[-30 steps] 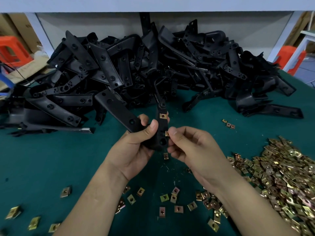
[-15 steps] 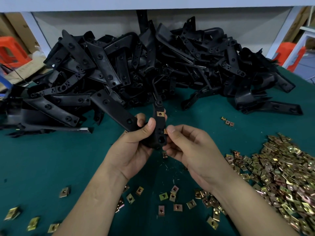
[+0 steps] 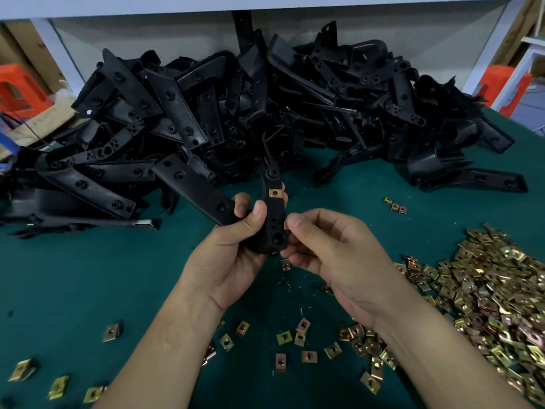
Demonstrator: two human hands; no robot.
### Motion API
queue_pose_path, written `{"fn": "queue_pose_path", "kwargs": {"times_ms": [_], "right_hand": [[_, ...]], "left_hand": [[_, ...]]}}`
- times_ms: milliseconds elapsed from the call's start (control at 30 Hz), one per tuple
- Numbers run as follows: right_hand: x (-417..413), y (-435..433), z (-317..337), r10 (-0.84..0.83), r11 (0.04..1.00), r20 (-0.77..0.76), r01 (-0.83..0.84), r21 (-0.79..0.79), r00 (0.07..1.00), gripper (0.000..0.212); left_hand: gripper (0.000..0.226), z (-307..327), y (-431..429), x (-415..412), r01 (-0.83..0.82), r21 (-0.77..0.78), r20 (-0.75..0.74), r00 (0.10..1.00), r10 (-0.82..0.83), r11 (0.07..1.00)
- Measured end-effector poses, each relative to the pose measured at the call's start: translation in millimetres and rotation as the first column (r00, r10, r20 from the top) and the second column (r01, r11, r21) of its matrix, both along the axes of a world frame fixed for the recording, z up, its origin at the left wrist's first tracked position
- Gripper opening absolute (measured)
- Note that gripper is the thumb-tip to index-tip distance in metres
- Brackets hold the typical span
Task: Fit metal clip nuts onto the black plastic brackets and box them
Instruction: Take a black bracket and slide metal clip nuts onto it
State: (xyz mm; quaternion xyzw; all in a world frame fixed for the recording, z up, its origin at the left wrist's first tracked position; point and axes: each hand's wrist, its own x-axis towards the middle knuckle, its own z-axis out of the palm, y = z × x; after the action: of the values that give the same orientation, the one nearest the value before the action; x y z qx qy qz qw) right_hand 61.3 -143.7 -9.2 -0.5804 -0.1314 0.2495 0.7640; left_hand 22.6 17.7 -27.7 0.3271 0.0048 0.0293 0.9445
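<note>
Above the green desk point(image 3: 88, 276), a black plastic bracket point(image 3: 272, 215) is being held in the left hand point(image 3: 230, 261). That hand's grip is being kept wrapped round the lower body of the part, with the thumb laid across its face. The bracket's long axis is being held near upright in the view, pointing away from the person toward the pile of brackets point(image 3: 206, 113). One fitted clip nut point(image 3: 274, 193) is already showing on the upper part of the arm.

A second clip nut point(image 3: 286, 225) is being pinched in the grip of the right hand point(image 3: 333, 255), thumb against forefinger, and only a sliver of brass is being shown. It is touching the bracket's right edge, just above the large hole point(image 3: 277, 239). The coming move is judged to turn on this relation: the nut lies to the right of the bracket, so it would need pushing leftward, across the long axis, and the right hand is the nearer one. The left hand would be serving only as the brace.

Against the earlier frames, little is being changed. Both hands and the bracket are sitting slightly higher in the view, which may be only a shift of the head camera. The second nut is still being kept at the edge and does not look seated. The heap of clip nuts point(image 3: 486, 290) is lying well to the right.
</note>
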Motion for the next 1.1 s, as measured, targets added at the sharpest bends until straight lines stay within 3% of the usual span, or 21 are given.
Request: {"fn": "queue_pose_path", "kwargs": {"times_ms": [433,700,900,1100], "right_hand": [[-1.5,2.1,0.2,0.010,0.998,-0.085,-0.004,0.069,0.996,0.019],[-1.6,1.2,1.7,0.004,0.998,-0.072,0.000,0.057,0.997,0.019],[-2.7,1.6,3.5,0.022,0.997,-0.086,-0.015,0.082,0.996,0.023],[-3.3,-0.1,5.2,0.030,0.998,-0.032,-0.029,0.048,0.999,0.022]], "left_hand": [[0.027,6.2,-3.9,-1.2,-0.036,0.006,-0.027,0.999,0.036,0.999],[0.040,2.6,-1.1,-1.3,0.011,0.003,-0.004,1.000,-0.011,1.000],[0.031,3.4,-0.8,-1.3,-0.012,-0.002,-0.006,1.000,0.012,1.000],[0.039,0.4,2.4,-1.1,0.025,0.049,0.015,1.000,-0.026,0.998]]}}
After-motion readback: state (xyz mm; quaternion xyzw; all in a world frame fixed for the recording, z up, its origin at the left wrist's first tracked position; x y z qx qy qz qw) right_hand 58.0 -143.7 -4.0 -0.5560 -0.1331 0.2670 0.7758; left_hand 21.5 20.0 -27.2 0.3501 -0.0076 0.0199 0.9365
